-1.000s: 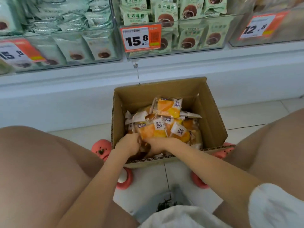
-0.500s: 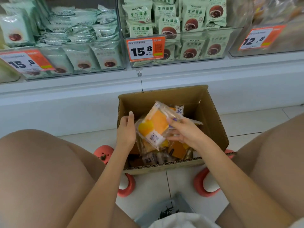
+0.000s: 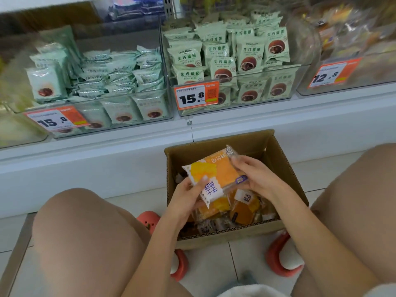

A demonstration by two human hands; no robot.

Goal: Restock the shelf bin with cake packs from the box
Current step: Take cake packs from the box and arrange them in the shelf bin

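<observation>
arms: bare to past the elbow, no watch or rings seen | left hand (image 3: 184,198): bare, no glove | right hand (image 3: 257,176): bare, no glove | legs: bare at knees and thighs | top (image 3: 246,293): white cloth at bottom edge | clogs (image 3: 282,256): coral-red, rounded, holes on the left one

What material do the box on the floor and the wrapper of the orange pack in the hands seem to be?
Cardboard box: brown corrugated cardboard, matte; the fluting shows along its cut rim. Orange cake pack: probably thin glossy plastic film, partly clear, with crimped edges and highlights.
</observation>
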